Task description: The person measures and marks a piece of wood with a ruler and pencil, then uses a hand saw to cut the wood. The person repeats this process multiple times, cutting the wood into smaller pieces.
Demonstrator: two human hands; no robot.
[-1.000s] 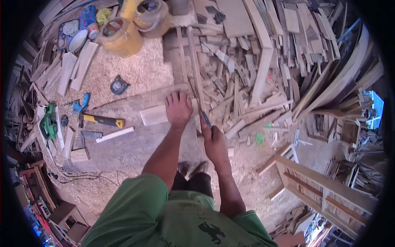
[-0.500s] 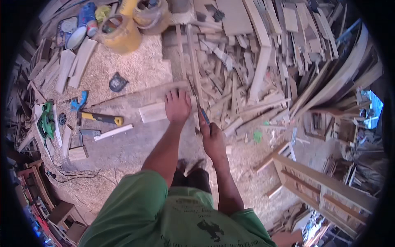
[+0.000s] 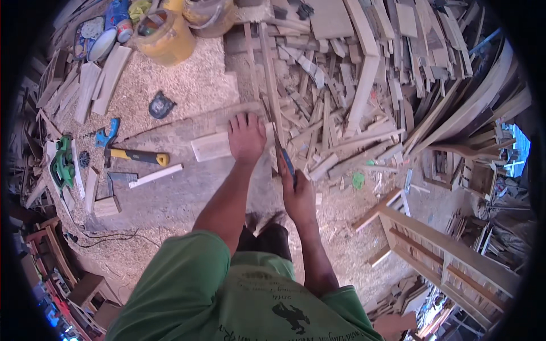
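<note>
A pale wooden board lies across a wide, worn plank in the middle. My left hand presses down on it near its right end, fingers over its far edge. My right hand is wrapped around the handle of a handsaw, blue and dark. Its narrow blade points away from me and meets the board's right end, just right of my left hand. How deep the blade sits in the wood cannot be made out.
Left on the plank lie a hammer, a try square and a thin strip. A green power planer stands farther left. Yellow buckets sit at the back. Offcuts heap up right; a wooden frame is lower right.
My right hand and the saw have come slightly back toward me. My left hand stays in place on the board.
</note>
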